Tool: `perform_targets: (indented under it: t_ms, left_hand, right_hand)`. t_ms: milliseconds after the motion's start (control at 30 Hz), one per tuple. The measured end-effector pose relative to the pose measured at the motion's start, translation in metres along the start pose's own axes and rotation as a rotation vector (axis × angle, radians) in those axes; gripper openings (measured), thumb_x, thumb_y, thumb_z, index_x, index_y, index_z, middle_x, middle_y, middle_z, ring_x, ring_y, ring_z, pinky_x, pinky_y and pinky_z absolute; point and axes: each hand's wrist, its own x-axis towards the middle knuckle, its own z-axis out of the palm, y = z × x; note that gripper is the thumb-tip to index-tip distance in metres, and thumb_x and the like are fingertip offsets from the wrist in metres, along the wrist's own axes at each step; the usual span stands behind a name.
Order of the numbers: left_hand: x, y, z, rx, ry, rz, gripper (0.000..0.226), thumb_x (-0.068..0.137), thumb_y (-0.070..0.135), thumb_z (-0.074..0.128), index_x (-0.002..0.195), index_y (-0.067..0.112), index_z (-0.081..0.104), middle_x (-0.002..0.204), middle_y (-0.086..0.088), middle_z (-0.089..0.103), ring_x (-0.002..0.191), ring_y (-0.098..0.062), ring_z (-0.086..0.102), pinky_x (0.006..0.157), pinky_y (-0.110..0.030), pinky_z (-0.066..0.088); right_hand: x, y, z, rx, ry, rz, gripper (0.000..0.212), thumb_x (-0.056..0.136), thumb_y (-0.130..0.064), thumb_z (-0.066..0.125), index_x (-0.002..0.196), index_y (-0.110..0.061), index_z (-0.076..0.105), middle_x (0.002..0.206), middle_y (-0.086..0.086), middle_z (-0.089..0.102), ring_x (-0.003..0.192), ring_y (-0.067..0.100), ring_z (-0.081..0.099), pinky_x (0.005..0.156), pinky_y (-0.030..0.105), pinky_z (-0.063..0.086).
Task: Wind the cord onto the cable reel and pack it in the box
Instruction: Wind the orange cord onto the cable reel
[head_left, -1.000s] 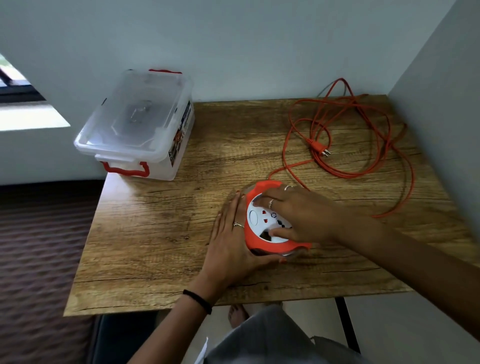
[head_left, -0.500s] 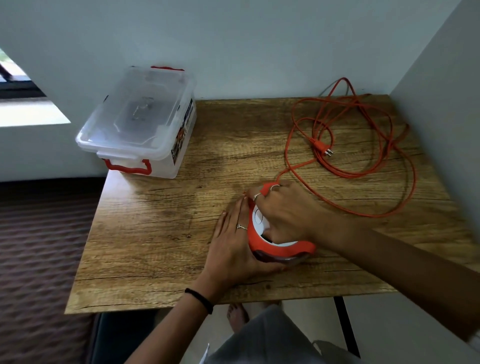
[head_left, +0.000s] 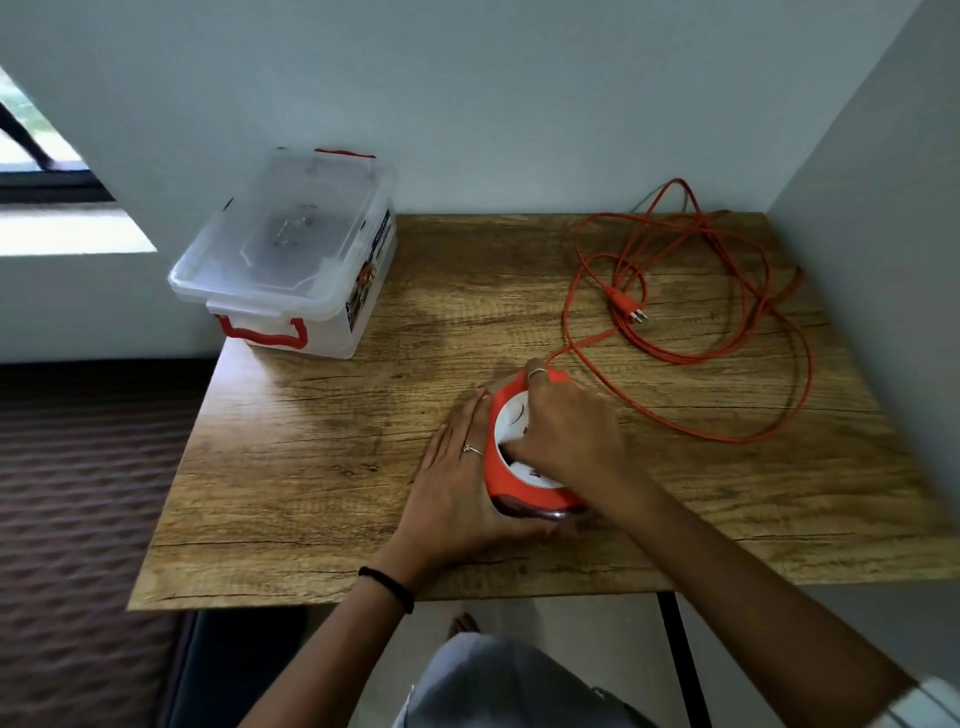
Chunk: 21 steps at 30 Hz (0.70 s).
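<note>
Winding barely begun: reel held, cord mostly loose.
The reel (head_left: 524, 467) sits on the table (head_left: 311, 467) between both hands; the left hand (head_left: 462, 483) braces its side with fingers flat, the right hand (head_left: 566, 436) grips its top. Most cord (head_left: 727, 312) lies loose beyond the right hand; the lidded box (head_left: 291, 260), far beyond the left, awaits packing.

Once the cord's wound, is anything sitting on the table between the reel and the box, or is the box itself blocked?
Nothing lies on the wooden table between the cable reel and the box. But the box's clear lid is on, so it bars the way in. The loose cord lies on the far right, off that path.
</note>
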Motion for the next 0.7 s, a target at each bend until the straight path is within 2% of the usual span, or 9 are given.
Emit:
perform_targets:
  t_ms: [67,133,200,233,300,367,467,600,700]
  left_hand:
    - [0.000,0.001,-0.002,-0.009,-0.035,0.009,0.133,0.051,0.082,0.068,0.151,0.035,-0.007,0.161,0.010,0.003,0.145,0.000,-0.005,0.122,-0.034,0.007]
    - [0.001,0.000,-0.005,-0.013,-0.076,0.000,0.134,0.053,0.079,0.070,0.149,0.036,-0.013,0.160,0.014,-0.005,0.147,-0.002,-0.008,0.123,-0.038,0.007]
    - [0.002,-0.001,-0.007,-0.017,-0.115,-0.025,0.138,0.053,0.076,0.072,0.150,0.030,-0.014,0.159,0.015,-0.012,0.147,-0.003,-0.012,0.123,-0.040,0.006]
    - [0.003,-0.001,-0.007,-0.025,-0.131,-0.040,0.140,0.053,0.075,0.073,0.151,0.028,-0.015,0.159,0.015,-0.015,0.147,-0.004,-0.014,0.122,-0.042,0.006]
    - [0.001,0.001,-0.007,-0.036,-0.134,-0.057,0.140,0.052,0.076,0.072,0.150,0.029,-0.017,0.158,0.015,-0.018,0.147,-0.005,-0.016,0.122,-0.043,0.006]
    - [-0.003,0.006,-0.002,-0.030,-0.096,-0.063,0.139,0.053,0.075,0.073,0.151,0.027,-0.013,0.160,0.012,-0.015,0.147,-0.006,-0.017,0.122,-0.042,0.005]
    - [-0.005,0.014,0.007,-0.033,-0.047,-0.093,0.139,0.053,0.073,0.074,0.154,0.020,-0.005,0.161,0.007,-0.011,0.146,-0.005,-0.017,0.122,-0.040,0.001]
    - [-0.004,0.014,0.014,-0.031,0.021,-0.119,0.142,0.048,0.080,0.067,0.154,0.018,-0.004,0.162,0.005,-0.005,0.147,-0.006,-0.012,0.122,-0.038,0.002]
    - [-0.004,0.013,0.015,-0.022,0.005,-0.117,0.142,0.048,0.081,0.066,0.154,0.018,-0.005,0.162,0.006,-0.006,0.148,-0.007,-0.011,0.122,-0.039,0.002]
  right_hand:
    - [0.002,0.016,-0.013,0.196,-0.125,-0.068,0.065,0.077,-0.042,0.071,0.130,-0.016,0.044,0.113,0.004,0.061,0.103,0.023,0.059,0.072,0.028,0.043]
    - [0.005,0.036,-0.034,0.228,-0.119,-0.202,0.050,0.082,-0.037,0.068,0.125,-0.019,0.051,0.110,0.003,0.062,0.100,0.019,0.058,0.070,0.027,0.041]
    - [0.009,0.054,-0.053,0.056,-0.072,-0.339,0.048,0.084,-0.034,0.066,0.128,-0.024,0.050,0.115,0.000,0.060,0.102,0.016,0.056,0.071,0.025,0.036]
    - [0.010,0.060,-0.059,-0.045,-0.078,-0.415,0.052,0.084,-0.033,0.065,0.132,-0.027,0.046,0.122,-0.001,0.057,0.106,0.017,0.055,0.075,0.027,0.040]
    - [0.013,0.064,-0.063,-0.230,-0.161,-0.560,0.061,0.085,-0.034,0.064,0.139,-0.033,0.037,0.137,-0.004,0.046,0.119,0.021,0.049,0.092,0.036,0.043]
    - [0.015,0.059,-0.059,-0.415,-0.249,-0.686,0.065,0.086,-0.037,0.062,0.143,-0.040,0.029,0.145,-0.007,0.035,0.130,0.022,0.038,0.103,0.038,0.031]
    - [0.018,0.049,-0.051,-0.553,-0.286,-0.815,0.070,0.086,-0.039,0.062,0.144,-0.046,0.023,0.144,-0.002,0.031,0.131,0.024,0.030,0.104,0.035,0.024]
    - [0.019,0.036,-0.042,-0.704,-0.179,-0.861,0.069,0.086,-0.036,0.061,0.143,-0.044,0.024,0.139,0.009,0.037,0.127,0.029,0.035,0.103,0.039,0.026]
    - [0.010,0.035,-0.032,-0.727,-0.186,-0.835,0.064,0.091,-0.023,0.055,0.144,-0.041,0.024,0.134,0.013,0.042,0.122,0.031,0.042,0.101,0.041,0.030]
